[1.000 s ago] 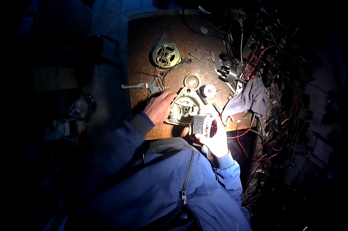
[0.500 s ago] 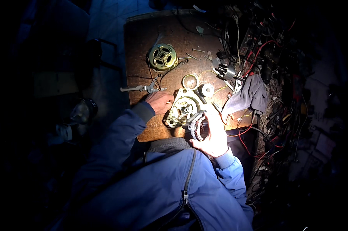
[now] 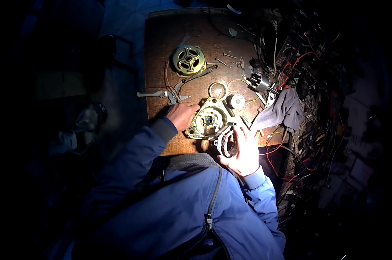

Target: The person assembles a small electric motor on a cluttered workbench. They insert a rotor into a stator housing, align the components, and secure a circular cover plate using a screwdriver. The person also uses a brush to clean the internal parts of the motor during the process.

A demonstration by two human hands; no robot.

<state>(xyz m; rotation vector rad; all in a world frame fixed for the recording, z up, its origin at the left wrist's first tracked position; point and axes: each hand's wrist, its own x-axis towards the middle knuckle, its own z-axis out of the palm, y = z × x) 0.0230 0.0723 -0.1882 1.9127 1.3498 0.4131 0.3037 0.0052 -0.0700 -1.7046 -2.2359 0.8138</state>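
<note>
On the wooden table lies a brass-coloured motor housing (image 3: 200, 127) with a triangular flange and a round hollow middle. The curled fingers of my left hand (image 3: 182, 117) grip its left edge; the fingertips are partly hidden. At its lower right, my right hand (image 3: 244, 152) is closed round a stator ring (image 3: 224, 145) with pale windings, tilted so that its opening shows. The ring is beside the housing; whether they touch I cannot tell. Above the housing are a metal ring (image 3: 218, 90) and a small round silver part (image 3: 236, 102).
A slotted motor end cover (image 3: 189, 60) sits at the far left of the table, with pliers (image 3: 161, 94) nearer me. Several bolts (image 3: 222, 62) lie to its right. A grey cloth (image 3: 282, 110) and tangled wires (image 3: 300, 60) crowd the right side.
The housing has turned slightly, and its hollow faces up more plainly. My right hand has tilted the stator ring a little. The whole view has shifted slightly.
</note>
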